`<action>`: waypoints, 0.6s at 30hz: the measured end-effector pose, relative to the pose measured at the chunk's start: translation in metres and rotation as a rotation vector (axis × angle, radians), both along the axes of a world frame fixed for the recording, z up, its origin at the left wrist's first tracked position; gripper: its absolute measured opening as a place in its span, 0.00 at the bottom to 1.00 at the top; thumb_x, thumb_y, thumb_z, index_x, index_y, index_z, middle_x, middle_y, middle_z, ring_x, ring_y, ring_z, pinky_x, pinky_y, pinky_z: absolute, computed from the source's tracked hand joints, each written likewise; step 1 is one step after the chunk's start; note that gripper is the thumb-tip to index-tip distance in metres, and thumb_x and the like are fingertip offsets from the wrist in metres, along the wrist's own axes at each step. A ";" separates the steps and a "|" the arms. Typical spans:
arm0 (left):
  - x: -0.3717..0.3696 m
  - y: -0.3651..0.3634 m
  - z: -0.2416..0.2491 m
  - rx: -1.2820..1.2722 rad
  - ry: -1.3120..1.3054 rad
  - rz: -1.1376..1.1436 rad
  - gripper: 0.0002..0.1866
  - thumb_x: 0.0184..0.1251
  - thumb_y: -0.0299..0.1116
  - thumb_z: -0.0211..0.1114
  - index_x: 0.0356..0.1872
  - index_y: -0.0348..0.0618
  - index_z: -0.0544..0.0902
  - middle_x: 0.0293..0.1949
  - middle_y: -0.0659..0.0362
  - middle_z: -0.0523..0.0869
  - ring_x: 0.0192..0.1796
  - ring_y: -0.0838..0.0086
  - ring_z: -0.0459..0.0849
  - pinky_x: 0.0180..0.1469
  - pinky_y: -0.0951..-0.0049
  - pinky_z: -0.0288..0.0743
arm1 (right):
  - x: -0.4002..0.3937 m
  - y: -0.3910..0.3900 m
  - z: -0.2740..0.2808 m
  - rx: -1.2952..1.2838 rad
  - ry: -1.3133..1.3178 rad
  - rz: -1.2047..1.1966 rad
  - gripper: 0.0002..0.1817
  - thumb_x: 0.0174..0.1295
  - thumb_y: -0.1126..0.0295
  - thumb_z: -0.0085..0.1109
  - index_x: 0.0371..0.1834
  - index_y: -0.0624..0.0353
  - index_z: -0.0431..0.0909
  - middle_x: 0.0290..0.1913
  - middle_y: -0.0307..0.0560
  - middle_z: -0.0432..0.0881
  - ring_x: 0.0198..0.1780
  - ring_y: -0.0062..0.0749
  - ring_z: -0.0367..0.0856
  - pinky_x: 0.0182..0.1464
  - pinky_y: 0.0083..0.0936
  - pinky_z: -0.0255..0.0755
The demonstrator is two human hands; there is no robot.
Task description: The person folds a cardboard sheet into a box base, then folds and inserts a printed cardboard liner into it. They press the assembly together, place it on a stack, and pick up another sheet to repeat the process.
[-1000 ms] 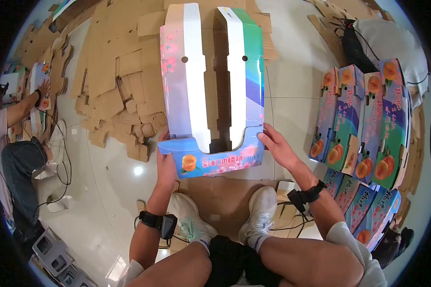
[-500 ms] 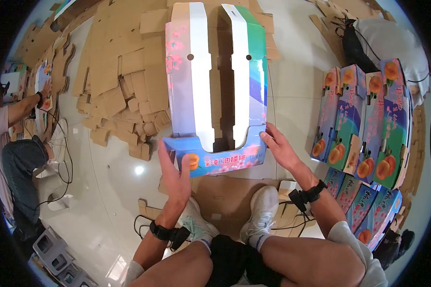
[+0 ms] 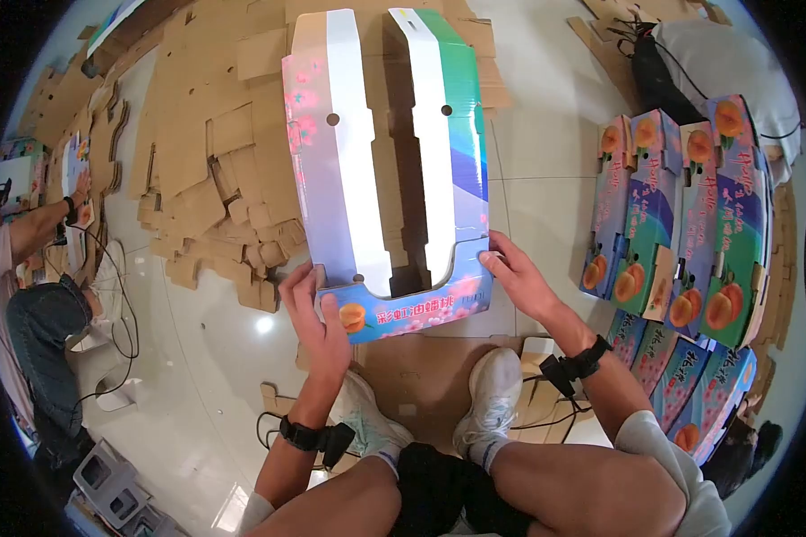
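Observation:
A printed cardboard fruit box (image 3: 418,315) is held in front of me, its long open top showing between two white inner flaps. Pink blossoms, peaches and Chinese lettering decorate its blue near end. My left hand (image 3: 320,324) is closed around the near left corner, thumb on the front panel and fingers along the side. At the near right corner, my right hand (image 3: 519,282) grips the box edge between thumb and fingers. Part of the fingers on both hands is hidden by the box or by each other.
Flattened brown cardboard (image 3: 188,134) covers the floor at the far left. Finished-looking printed boxes (image 3: 649,215) are stacked at the right. A co-worker's arm (image 3: 40,228) reaches over cardboard at left; another person (image 3: 734,76) is at upper right. Grey plastic stools (image 3: 112,483) stand lower left.
The box has shifted left and slightly toward me, turning a little. My left hand has moved left with it, its fingers now bent around the corner. The right hand stays at its corner.

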State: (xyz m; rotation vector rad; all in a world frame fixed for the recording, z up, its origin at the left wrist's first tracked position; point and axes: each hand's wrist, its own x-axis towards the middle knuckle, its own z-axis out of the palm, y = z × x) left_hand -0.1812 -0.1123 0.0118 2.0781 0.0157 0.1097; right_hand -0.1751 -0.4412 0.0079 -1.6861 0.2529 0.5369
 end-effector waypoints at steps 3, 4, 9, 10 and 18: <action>0.007 0.013 0.000 0.195 -0.022 -0.065 0.21 0.82 0.35 0.53 0.68 0.32 0.73 0.69 0.45 0.69 0.72 0.53 0.71 0.76 0.54 0.63 | -0.001 0.000 -0.001 -0.015 -0.014 0.005 0.29 0.84 0.60 0.55 0.80 0.65 0.64 0.66 0.55 0.79 0.68 0.36 0.77 0.73 0.34 0.70; 0.010 0.016 -0.001 0.215 -0.064 -0.072 0.21 0.82 0.37 0.54 0.67 0.34 0.73 0.69 0.44 0.68 0.71 0.53 0.71 0.75 0.53 0.65 | -0.001 -0.001 -0.002 -0.022 -0.020 0.014 0.29 0.84 0.60 0.55 0.80 0.65 0.64 0.66 0.55 0.79 0.68 0.37 0.77 0.73 0.34 0.70; 0.014 0.012 -0.013 -0.088 -0.029 -0.057 0.20 0.81 0.37 0.58 0.66 0.39 0.74 0.69 0.45 0.66 0.71 0.54 0.69 0.75 0.51 0.66 | 0.000 -0.001 0.000 -0.018 -0.004 0.022 0.30 0.84 0.59 0.54 0.80 0.63 0.63 0.68 0.56 0.78 0.68 0.38 0.77 0.73 0.35 0.70; 0.016 0.021 -0.013 0.011 -0.021 -0.121 0.20 0.80 0.35 0.59 0.67 0.41 0.73 0.69 0.46 0.66 0.72 0.54 0.69 0.76 0.51 0.65 | 0.001 -0.001 -0.002 -0.019 0.002 0.019 0.30 0.84 0.58 0.54 0.80 0.63 0.63 0.68 0.56 0.77 0.68 0.38 0.77 0.73 0.35 0.70; 0.034 0.011 -0.012 -0.525 0.216 0.082 0.32 0.76 0.26 0.63 0.77 0.47 0.63 0.73 0.50 0.67 0.78 0.57 0.65 0.79 0.54 0.62 | -0.003 0.001 -0.008 -0.020 -0.006 0.009 0.30 0.85 0.57 0.51 0.81 0.62 0.62 0.69 0.55 0.76 0.70 0.39 0.76 0.75 0.36 0.67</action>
